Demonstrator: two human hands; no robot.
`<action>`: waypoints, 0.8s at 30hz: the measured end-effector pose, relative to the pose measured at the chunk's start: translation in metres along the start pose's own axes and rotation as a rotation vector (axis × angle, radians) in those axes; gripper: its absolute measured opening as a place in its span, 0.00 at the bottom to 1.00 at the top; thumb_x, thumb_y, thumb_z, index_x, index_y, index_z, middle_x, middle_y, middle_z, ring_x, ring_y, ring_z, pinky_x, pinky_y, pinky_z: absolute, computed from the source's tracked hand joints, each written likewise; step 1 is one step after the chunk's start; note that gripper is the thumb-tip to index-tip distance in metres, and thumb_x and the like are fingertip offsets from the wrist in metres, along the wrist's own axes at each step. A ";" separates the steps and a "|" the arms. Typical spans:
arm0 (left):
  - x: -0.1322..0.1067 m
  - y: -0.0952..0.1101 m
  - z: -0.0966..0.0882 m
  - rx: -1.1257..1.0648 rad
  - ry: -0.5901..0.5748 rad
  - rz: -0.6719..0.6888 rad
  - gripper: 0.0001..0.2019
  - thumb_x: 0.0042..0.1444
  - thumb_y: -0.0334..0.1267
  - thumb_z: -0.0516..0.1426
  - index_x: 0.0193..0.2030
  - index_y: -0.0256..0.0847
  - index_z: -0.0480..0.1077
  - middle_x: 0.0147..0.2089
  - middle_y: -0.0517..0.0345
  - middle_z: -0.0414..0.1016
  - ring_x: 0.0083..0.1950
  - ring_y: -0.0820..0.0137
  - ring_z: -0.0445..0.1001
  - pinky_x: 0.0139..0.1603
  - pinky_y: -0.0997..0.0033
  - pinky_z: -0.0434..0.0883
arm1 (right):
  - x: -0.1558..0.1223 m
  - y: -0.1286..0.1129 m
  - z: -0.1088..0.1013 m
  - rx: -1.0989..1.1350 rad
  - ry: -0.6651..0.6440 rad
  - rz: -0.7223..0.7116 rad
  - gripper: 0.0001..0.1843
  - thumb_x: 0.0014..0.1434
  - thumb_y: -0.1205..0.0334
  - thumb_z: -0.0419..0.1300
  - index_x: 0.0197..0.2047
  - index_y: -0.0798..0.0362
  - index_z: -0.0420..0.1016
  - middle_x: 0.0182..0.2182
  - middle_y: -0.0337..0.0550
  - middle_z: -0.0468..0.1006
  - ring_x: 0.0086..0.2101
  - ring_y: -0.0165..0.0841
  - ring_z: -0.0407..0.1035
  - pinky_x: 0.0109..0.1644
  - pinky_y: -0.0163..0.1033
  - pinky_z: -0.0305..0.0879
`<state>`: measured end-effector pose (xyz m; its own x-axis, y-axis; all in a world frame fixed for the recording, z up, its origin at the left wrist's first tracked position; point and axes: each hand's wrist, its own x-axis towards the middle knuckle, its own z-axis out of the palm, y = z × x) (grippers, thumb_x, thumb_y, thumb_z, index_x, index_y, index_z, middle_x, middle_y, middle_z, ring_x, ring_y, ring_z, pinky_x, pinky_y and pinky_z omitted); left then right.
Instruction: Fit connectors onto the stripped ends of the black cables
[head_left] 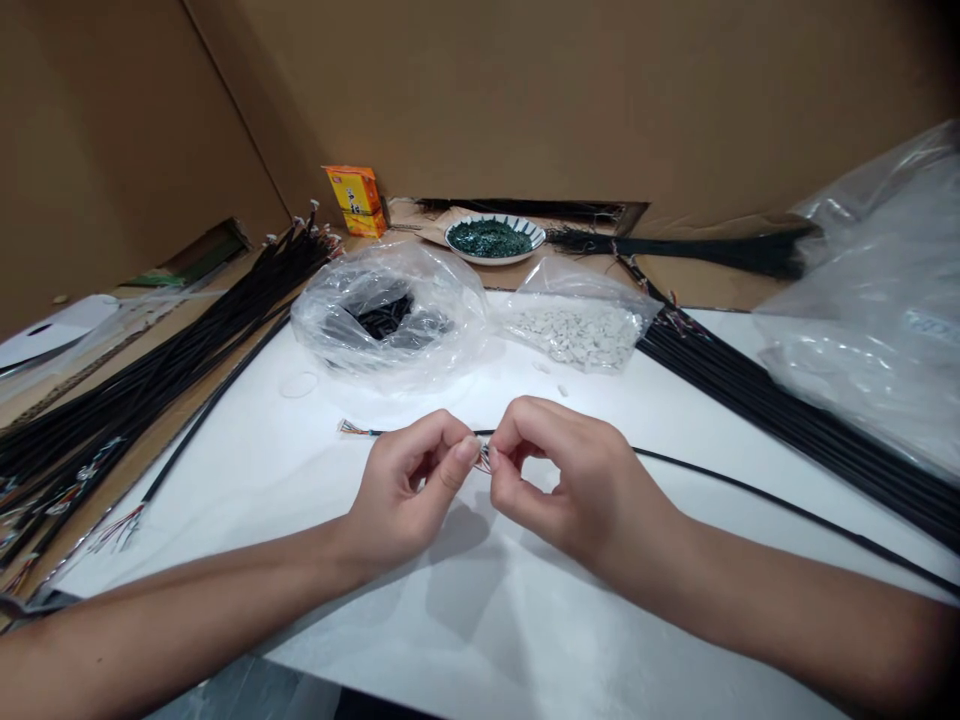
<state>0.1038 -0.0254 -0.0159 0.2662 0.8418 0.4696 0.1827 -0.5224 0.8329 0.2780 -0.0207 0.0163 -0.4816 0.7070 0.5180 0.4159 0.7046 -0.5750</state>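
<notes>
1. The left hand (412, 485) presses thumb and forefinger tips together on fine coloured wires (484, 458), on the worker's side of the bag of white pieces (592, 325).
2. The right hand (574, 485), just beside it, pinches at the same wires; I cannot tell exactly what sits under its fingertips.
3. A black cable (720, 464) lies on the worktop (315, 620), passing in front of the bag; its left tip fans into coloured strands with what looks like a pale connector.
4. Just in front of the bag lie loose white pieces (562, 390).
5. Left of the bag is a bag of black pieces (382, 315); well left, a cable bundle (247, 300) with white far ends.
6. My judgement: this piece is midway, its wires still being handled; how much remains is unclear.
</notes>
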 end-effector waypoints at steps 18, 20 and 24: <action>-0.003 0.002 -0.001 0.042 -0.012 0.070 0.05 0.62 0.32 0.51 0.33 0.40 0.64 0.21 0.66 0.56 0.21 0.83 0.53 0.21 0.81 0.52 | 0.000 0.000 0.001 0.030 0.054 -0.063 0.07 0.54 0.73 0.55 0.26 0.57 0.62 0.23 0.35 0.63 0.25 0.22 0.57 0.29 0.31 0.55; -0.003 0.002 0.000 0.061 0.006 0.092 0.05 0.61 0.31 0.52 0.33 0.40 0.64 0.22 0.66 0.56 0.22 0.83 0.54 0.21 0.81 0.53 | 0.001 -0.001 0.001 0.036 0.071 -0.046 0.07 0.53 0.73 0.55 0.25 0.56 0.62 0.23 0.35 0.63 0.25 0.23 0.57 0.28 0.31 0.54; -0.003 0.001 0.001 0.056 0.018 0.094 0.06 0.61 0.32 0.53 0.32 0.39 0.64 0.21 0.66 0.55 0.22 0.83 0.53 0.21 0.81 0.52 | 0.002 -0.001 0.001 0.143 0.049 0.071 0.08 0.52 0.72 0.56 0.24 0.55 0.62 0.23 0.34 0.64 0.26 0.24 0.59 0.30 0.31 0.57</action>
<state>0.1042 -0.0280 -0.0168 0.2682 0.7904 0.5507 0.2106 -0.6059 0.7671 0.2757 -0.0198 0.0167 -0.4155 0.7592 0.5009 0.3314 0.6392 -0.6939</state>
